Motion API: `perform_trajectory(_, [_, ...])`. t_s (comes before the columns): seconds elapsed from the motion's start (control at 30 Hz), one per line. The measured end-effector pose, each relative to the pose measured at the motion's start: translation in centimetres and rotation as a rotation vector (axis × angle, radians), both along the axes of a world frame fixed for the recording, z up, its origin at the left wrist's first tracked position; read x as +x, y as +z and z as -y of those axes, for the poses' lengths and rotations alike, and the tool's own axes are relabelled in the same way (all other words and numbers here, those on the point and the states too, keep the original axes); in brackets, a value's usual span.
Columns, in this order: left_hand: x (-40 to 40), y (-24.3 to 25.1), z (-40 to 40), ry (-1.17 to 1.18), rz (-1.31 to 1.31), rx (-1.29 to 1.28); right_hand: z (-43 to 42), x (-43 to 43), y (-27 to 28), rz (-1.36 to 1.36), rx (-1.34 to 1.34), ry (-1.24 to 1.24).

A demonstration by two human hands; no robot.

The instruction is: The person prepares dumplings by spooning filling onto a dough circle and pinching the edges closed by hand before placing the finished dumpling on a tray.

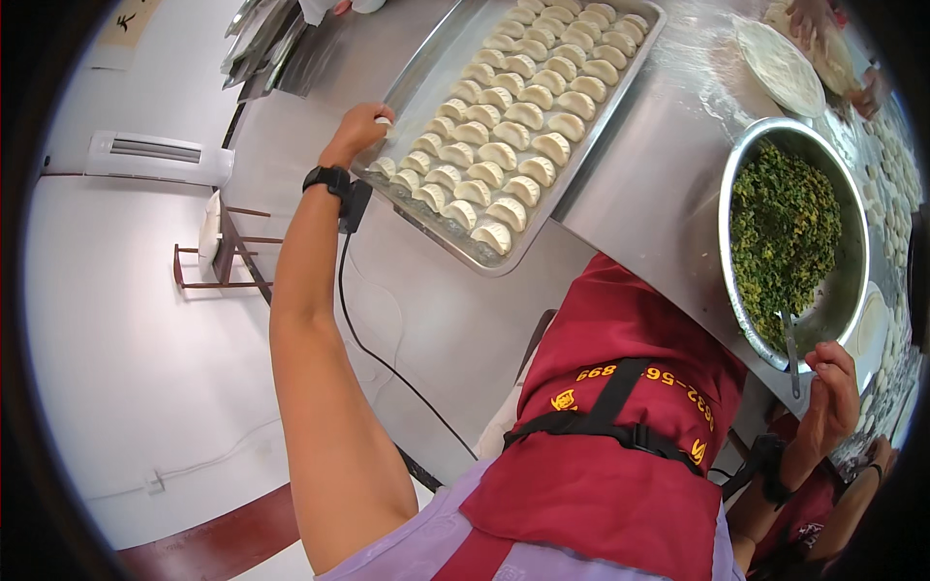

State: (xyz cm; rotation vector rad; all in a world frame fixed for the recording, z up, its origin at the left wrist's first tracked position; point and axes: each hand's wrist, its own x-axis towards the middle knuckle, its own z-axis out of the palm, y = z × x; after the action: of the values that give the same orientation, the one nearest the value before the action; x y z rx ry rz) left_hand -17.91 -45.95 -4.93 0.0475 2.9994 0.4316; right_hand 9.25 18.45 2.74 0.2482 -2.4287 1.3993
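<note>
Rows of folded dumplings [497, 156] lie on a large metal tray [523, 250]. At the tray's near left corner, my left hand [361, 129] holds one pale dumpling [384, 125] between its fingers, just above the end of a row. My right hand [830, 392] is raised beside the steel bowl's near rim, fingers slightly bent, with nothing seen in it. The steel bowl [734, 290] contains chopped green and yellow filling [785, 225]. A metal spoon [792, 356] leans over its rim near my right fingers.
Behind the bowl, a round floured board [779, 67] and small dough pieces [890, 181] lie on the steel table [639, 145]. Other people's hands [810, 18] work at the upper right. A black cable [392, 368] hangs from my left wrist; a chair [227, 247] stands at left.
</note>
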Motion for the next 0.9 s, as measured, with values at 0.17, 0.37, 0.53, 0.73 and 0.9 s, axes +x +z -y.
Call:
perform_trajectory(0.17, [0.6, -0.7, 0.2, -0.055, 0.203, 0.066, 0.6, -0.6, 0.0, -0.007, 0.008, -0.003])
perform_trajectory(0.37, [2.7, -0.4, -1.3, -0.028, 0.148, -0.065, 0.8, -1.3, -0.5, 0.034, -0.011, 0.029])
perform_trajectory(0.53, [2.8, -0.5, -1.5, -0.066, 0.095, -0.095, 0.7, -1.3, 0.0, 0.043, 0.030, 0.036])
perform_trajectory(0.73, [4.4, -1.5, -1.4, -0.067, 0.050, 0.043, 0.9, -1.3, -0.2, 0.012, 0.010, 0.049])
perform_trajectory(0.9, [4.4, -1.3, -1.2, -0.136, 0.038, 0.073, -1.0, -0.4, 0.0, -0.048, 0.076, -0.058])
